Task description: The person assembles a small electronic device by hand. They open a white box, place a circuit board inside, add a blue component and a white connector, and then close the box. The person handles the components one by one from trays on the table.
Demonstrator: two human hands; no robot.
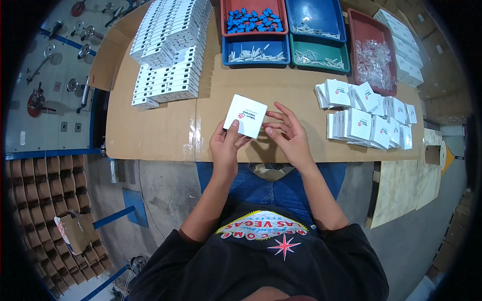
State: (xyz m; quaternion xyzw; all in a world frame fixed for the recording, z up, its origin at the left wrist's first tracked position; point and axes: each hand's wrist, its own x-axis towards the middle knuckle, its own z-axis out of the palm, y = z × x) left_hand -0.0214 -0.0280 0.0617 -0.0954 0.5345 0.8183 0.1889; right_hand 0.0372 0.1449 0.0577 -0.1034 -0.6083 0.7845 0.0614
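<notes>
A flat white square box (250,111) with dark and red print is held above the near part of the cardboard-covered table. My left hand (224,149) grips its lower left side, the thumb lying on the printed face. Close to the box's right edge is my right hand (292,138), its fingers spread and slightly curled. I cannot tell whether its fingertips touch the box. To the right, several similar white square boxes (359,128) stand and lean in two loose rows on the table.
Tall stacks of white units (173,47) stand at the far left. Trays hold blue parts (253,21), small whitish pieces (256,54) and clear plastic parts (373,60). White cartons (407,67) line the right edge. A divided cardboard rack (37,190) is at left, beyond the table (155,130).
</notes>
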